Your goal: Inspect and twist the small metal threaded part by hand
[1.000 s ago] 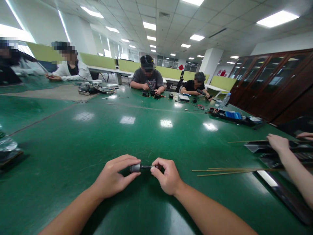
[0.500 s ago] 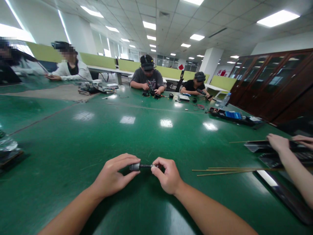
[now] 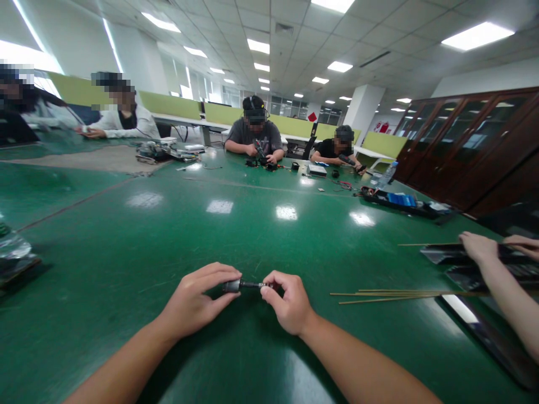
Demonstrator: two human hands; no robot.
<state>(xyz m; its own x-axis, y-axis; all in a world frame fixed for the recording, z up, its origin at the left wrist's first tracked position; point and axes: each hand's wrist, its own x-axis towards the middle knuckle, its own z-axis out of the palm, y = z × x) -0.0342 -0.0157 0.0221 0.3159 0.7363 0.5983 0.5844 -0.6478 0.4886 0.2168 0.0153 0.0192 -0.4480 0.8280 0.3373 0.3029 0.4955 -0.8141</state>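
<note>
Green tabletop [image 3: 202, 235] spreads beneath both hands on my feed, and I take the held part as the centre of the dial. It is a dark grey cylinder [image 3: 231, 287] with a slim black shaft [image 3: 251, 285] pointing toward three o'clock. My left hand [image 3: 196, 303], its arm coming in from eight o'clock, has the cylinder pinched, fingers over it and thumb under. My right hand [image 3: 290, 303], arm from four, pinches the shaft's far end between thumb and bent forefinger, where a little silvery metal shows. I cannot tell from here whether the part touches the tabletop or is lifted just off it.

At three o'clock, thin yellowish rods [image 3: 425, 293] lie near my right hand. Beyond them, a co-worker's hand [image 3: 478, 247] presses on a black angular piece [image 3: 438, 253], and a long dark panel [image 3: 492, 339] lies between three and four. At two I see a black tray [image 3: 391, 206] with blue packets [image 3: 401, 200]. A person in a grey shirt [image 3: 256, 137] works at twelve, another in black [image 3: 330, 148] at one. Around eleven sits a heap of electronics [image 3: 154, 150]; at nine, something clear and crinkled [image 3: 14, 249].
</note>
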